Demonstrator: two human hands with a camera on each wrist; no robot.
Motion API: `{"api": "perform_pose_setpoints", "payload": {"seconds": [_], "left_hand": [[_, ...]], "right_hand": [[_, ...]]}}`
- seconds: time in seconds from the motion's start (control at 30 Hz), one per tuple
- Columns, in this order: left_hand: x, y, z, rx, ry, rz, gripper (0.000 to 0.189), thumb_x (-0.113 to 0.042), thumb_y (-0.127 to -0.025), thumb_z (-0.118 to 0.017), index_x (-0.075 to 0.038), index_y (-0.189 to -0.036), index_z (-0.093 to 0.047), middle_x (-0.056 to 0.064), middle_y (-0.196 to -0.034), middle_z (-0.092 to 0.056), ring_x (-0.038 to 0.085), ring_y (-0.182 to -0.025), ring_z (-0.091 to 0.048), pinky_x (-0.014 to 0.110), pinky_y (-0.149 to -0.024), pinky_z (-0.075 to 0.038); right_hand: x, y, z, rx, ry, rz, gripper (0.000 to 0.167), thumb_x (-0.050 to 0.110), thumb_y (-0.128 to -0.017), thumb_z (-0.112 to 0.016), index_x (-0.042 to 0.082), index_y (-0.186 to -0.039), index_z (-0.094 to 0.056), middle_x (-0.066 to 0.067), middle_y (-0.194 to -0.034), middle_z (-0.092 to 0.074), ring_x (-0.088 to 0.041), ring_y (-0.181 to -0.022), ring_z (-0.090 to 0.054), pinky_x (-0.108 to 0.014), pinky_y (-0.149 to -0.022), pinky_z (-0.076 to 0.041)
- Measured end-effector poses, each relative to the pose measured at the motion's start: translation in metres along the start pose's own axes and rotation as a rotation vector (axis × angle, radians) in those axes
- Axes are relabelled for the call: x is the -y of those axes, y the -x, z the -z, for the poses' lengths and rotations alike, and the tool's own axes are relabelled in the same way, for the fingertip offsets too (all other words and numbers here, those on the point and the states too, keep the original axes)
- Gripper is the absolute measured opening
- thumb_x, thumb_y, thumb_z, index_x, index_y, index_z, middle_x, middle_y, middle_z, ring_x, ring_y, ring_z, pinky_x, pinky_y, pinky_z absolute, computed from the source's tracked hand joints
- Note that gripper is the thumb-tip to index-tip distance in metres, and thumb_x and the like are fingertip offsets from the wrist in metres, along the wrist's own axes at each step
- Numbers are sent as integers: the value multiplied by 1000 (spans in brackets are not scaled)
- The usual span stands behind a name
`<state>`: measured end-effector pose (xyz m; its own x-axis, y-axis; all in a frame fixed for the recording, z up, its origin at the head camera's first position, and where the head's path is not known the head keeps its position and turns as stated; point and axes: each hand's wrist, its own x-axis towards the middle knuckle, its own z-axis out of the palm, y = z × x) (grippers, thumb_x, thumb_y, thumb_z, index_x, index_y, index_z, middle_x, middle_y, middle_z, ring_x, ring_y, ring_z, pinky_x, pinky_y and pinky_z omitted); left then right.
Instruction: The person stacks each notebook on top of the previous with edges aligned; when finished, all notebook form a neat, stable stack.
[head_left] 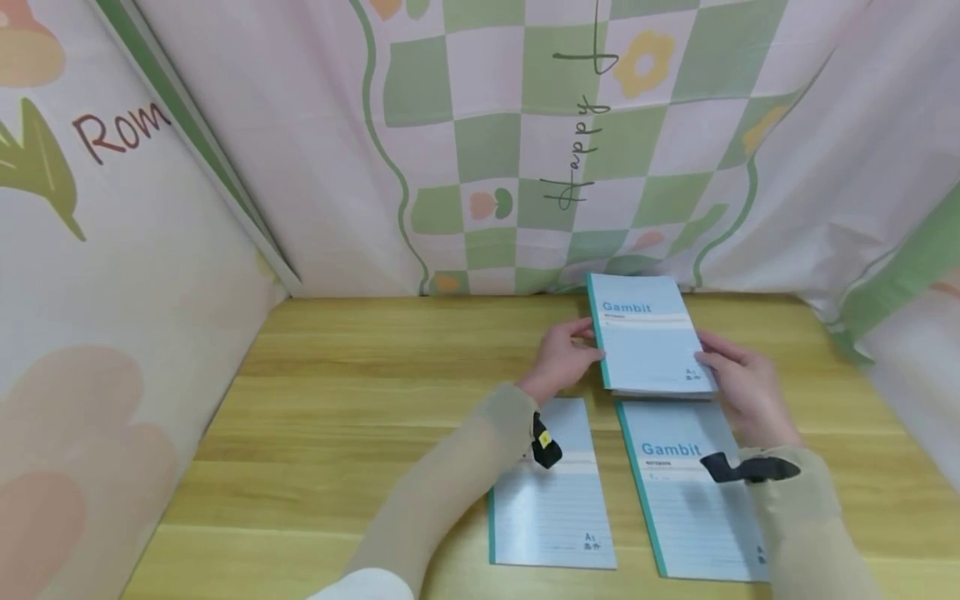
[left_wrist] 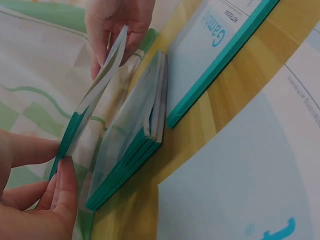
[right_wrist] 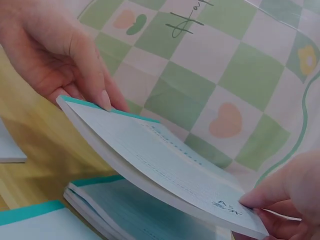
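Observation:
Both hands hold one pale blue "Gambit" notebook (head_left: 648, 342) by its two long sides, raised near the back of the table. My left hand (head_left: 564, 354) pinches its teal spine between thumb and fingers. On the opposite edge, my right hand (head_left: 746, 383) grips it with the thumb on the cover near the "A5" print. Directly beneath, a small stack of notebooks (left_wrist: 132, 135) with teal spines lies on the table; the raised notebook mostly hides it in the head view. In the right wrist view the held notebook (right_wrist: 165, 165) is tilted, with a gap above the stack.
Two more matching notebooks lie nearer the front: a left one (head_left: 555, 508), partly under the left forearm, and a right one (head_left: 693, 500), partly under the right arm. The wooden table (head_left: 337, 400) meets a checkered curtain (head_left: 555, 150) at its back edge.

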<state>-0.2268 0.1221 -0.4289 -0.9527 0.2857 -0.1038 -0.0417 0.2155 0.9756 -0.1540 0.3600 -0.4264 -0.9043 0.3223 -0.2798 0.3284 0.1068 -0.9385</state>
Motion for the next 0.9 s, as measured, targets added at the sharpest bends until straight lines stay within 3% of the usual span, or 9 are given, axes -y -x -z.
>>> {"api": "perform_pose_setpoints", "payload": {"seconds": [0.17, 0.47, 0.7, 0.9], "left_hand": [[8, -2, -7, 10, -18, -12, 59, -1, -89, -77, -10, -143, -57, -6, -114, -66, 5, -85, -63, 20, -72, -56], [24, -3, -16, 38, 90, -5, 55, 2, -90, -74, -3, -142, -57, -1, -119, -67, 6, -91, -65, 20, -76, -56], [26, -2, -21, 62, 42, -47, 57, -1, -91, -75, -6, -144, -56, 0, -132, -64, 4, -99, -63, 18, -81, -54], [25, -1, -22, 56, -1, -51, 58, -3, -91, -75, -9, -146, -55, -3, -132, -64, 2, -99, -61, 17, -82, -53]], "right_hand": [[-6, -4, 4, -18, 73, 7, 59, 38, -106, -55, 24, -159, -35, -4, -165, -29, -23, -148, -30, -44, -117, -34], [-12, -10, 6, -51, 120, 10, 57, 35, -107, -52, 17, -159, -34, -8, -164, -29, -23, -146, -32, -44, -116, -34], [-17, -19, 12, -68, 127, -22, 58, 39, -108, -50, 19, -159, -33, -7, -165, -26, -25, -149, -28, -47, -118, -30], [-13, -25, 12, -72, 116, -42, 58, 36, -108, -49, 15, -159, -31, -9, -166, -24, -28, -151, -21, -49, -120, -26]]}}
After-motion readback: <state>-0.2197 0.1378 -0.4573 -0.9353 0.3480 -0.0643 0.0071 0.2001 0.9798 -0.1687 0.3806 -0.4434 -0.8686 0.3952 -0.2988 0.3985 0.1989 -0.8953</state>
